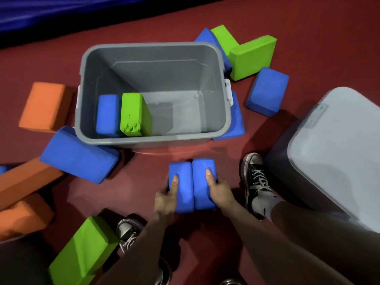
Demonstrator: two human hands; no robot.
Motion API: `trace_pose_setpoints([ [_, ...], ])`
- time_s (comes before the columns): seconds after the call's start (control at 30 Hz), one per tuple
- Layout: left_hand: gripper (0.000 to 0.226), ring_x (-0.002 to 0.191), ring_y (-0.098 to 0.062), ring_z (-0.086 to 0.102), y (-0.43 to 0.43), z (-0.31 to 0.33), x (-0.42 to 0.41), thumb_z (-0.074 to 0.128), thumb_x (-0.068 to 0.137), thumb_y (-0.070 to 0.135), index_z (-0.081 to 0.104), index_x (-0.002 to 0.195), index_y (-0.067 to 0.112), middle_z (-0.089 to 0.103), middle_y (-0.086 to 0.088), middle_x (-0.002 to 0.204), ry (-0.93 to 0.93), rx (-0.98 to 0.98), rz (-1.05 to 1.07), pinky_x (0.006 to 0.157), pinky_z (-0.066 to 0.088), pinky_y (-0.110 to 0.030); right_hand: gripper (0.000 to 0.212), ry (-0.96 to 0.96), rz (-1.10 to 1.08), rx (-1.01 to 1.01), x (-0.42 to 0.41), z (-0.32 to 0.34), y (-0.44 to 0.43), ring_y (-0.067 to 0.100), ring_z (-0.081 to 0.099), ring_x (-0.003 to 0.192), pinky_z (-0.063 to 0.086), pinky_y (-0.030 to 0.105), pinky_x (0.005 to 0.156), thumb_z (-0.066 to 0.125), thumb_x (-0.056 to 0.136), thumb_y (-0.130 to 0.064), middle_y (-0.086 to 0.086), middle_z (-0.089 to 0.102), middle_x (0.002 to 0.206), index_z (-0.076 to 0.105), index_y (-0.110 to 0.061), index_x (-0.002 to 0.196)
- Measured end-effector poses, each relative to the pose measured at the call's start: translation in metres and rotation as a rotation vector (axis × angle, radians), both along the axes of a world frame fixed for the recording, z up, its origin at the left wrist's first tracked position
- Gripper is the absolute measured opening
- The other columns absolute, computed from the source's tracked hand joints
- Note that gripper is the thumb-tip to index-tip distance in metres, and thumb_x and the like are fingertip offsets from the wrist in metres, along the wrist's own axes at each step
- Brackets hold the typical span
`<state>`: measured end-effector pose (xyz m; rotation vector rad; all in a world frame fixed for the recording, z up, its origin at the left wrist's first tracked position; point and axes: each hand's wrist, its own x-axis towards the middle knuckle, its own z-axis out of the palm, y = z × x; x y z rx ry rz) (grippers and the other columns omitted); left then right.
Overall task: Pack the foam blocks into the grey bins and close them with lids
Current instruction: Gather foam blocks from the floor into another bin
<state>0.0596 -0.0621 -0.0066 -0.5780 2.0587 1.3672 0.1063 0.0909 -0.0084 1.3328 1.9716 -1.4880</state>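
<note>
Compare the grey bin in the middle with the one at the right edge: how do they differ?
The middle bin is open, no lid; the right bin is closed under a pale lid. The middle bin shows a blue block and a green block standing inside; the right bin's contents are hidden. Both are grey bins on the red floor.

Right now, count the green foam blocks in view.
4 green blocks: one stands inside the grey bin beside a blue block; two lie together beyond the bin's far right corner; one lies by the left shoe. Others may hide behind the bin.
</note>
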Motion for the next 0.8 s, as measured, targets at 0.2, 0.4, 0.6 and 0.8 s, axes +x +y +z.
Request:
trace_pose_setpoints([
  [0.2, 0.050, 0.114, -0.018, 0.062, -0.011, 0.098, -0.014, 0.053, 0.098, 0.047, 0.070, 0.120, 0.006, 0.070, -0.009, 0.120, 0.175, -0.016, -0.091, 0.087, 0.045, -0.025, 0.067, 0.090, 0.080, 0.081, -0.006, 0.086, -0.005, 0.030, 0.066, 0.093, 0.049, 0.036, 0.079, 0.039, 0.092, -0.069, 0.012, 0.071, 0.095, 0.066, -0.008, 0.099],
  [0.4, 0.047, 0.097, -0.026, 0.066, -0.016, 0.202, -0.062, 0.050, 0.100, 0.046, 0.070, 0.086, 0.006, 0.074, -0.013, 0.095, 0.435, -0.027, -0.187, 0.082, 0.045, -0.030, 0.067, 0.287, 0.116, 0.174, -0.043, 0.194, -0.004, 0.033, 0.063, 0.108, 0.046, 0.033, 0.082, 0.035, 0.094, -0.067, 0.013, 0.069, 0.112, 0.066, -0.010, 0.111],
  [0.6, 0.049, 0.080, -0.011, 0.061, -0.004, 0.270, -0.134, 0.050, 0.095, 0.059, 0.071, 0.083, 0.016, 0.069, 0.004, 0.083, 0.561, 0.001, -0.146, 0.082, 0.049, -0.033, 0.069, 0.417, 0.165, 0.357, -0.123, 0.272, 0.015, 0.036, 0.057, 0.118, 0.044, 0.036, 0.092, 0.034, 0.096, -0.065, 0.020, 0.062, 0.127, 0.058, -0.010, 0.130],
  [0.8, 0.052, 0.087, -0.015, 0.060, 0.002, 0.264, -0.248, 0.048, 0.095, 0.062, 0.071, 0.088, 0.015, 0.069, -0.003, 0.092, 0.662, -0.040, -0.119, 0.079, 0.048, -0.034, 0.077, 0.423, 0.208, 0.334, -0.238, 0.275, 0.023, 0.034, 0.055, 0.120, 0.041, 0.034, 0.089, 0.032, 0.096, -0.067, 0.018, 0.059, 0.132, 0.055, -0.002, 0.130],
])
